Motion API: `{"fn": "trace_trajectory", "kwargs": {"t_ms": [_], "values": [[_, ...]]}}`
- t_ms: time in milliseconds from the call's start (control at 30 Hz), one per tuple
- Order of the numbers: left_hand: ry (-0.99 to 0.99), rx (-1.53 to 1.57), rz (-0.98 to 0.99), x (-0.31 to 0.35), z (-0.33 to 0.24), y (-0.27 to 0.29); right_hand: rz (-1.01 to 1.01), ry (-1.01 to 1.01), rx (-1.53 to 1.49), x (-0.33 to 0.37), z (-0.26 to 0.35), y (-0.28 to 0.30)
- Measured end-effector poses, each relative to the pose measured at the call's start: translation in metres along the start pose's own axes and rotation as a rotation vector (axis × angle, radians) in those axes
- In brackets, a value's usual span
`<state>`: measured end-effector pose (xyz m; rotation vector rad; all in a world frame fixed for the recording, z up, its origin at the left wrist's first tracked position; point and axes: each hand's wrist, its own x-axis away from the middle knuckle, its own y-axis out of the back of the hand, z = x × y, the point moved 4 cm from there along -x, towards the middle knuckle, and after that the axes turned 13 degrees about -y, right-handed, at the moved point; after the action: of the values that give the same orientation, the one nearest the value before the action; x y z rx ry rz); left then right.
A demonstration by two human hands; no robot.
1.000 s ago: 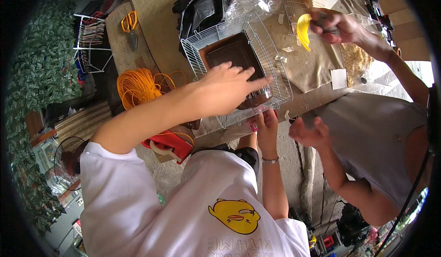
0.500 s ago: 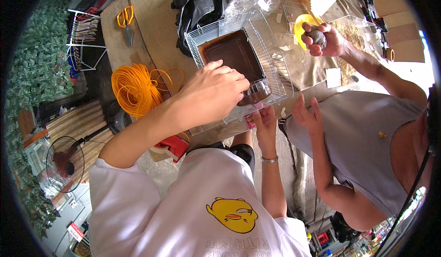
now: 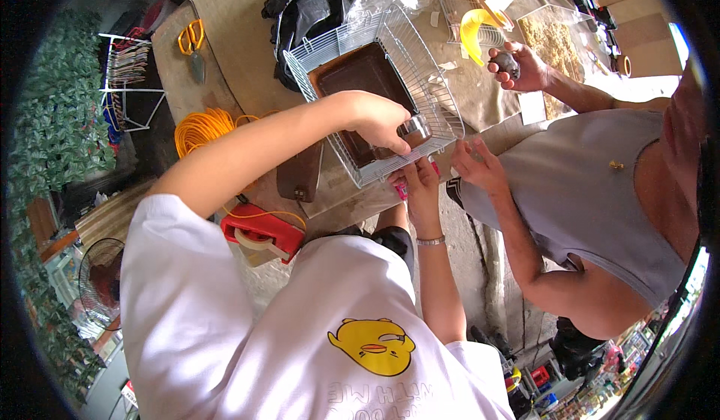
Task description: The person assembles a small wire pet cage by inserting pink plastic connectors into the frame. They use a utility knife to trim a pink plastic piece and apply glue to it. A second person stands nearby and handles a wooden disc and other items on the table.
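A light wire cage (image 3: 439, 97) with a brown tray (image 3: 360, 75) inside stands on the table before me. My left hand (image 3: 379, 124) reaches over the tray, thumb and fingers closed on a small clear cup (image 3: 415, 127) near the cage's right side. At the cage's near edge, my right hand (image 3: 417, 182) has its fingers curled up against the wire rim. Pink parts of an object (image 3: 401, 190) show beside those fingers; its kind is unclear.
A person in grey (image 3: 577, 187) stands at right, one hand holding a small grey animal-like thing (image 3: 504, 64), the other by the cage corner. Around lie a black bag (image 3: 307, 15), a yellow curved piece (image 3: 471, 34), orange cord (image 3: 202, 129), scissors (image 3: 191, 37) and a red tape dispenser (image 3: 262, 229).
My left arm has swung across the tray, its hand now gripping the cup from the side. The other person's near hand has come closer to the cage corner. The yellow piece has turned.
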<state>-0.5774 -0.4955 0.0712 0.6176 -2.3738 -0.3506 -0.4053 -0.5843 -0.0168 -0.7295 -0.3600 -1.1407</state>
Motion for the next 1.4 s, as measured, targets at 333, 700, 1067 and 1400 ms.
{"fn": "trace_trajectory", "kwargs": {"t_ms": [333, 700, 1067, 1400], "values": [[0.036, 0.673, -0.043, -0.015, 0.009, -0.018, -0.017, 0.058, 0.023, -0.001, -0.004, 0.000], [0.179, 0.172, -0.290, -0.004, -0.014, -0.010, -0.272, 0.325, 0.373, 0.001, -0.015, 0.001], [0.031, 0.064, -0.307, -0.011, -0.013, -0.021, -0.156, 0.247, 0.147, 0.005, -0.018, 0.006], [0.100, 0.127, -0.339, -0.010, -0.012, -0.017, -0.488, 0.558, 0.776, 0.025, 0.013, -0.019]]}}
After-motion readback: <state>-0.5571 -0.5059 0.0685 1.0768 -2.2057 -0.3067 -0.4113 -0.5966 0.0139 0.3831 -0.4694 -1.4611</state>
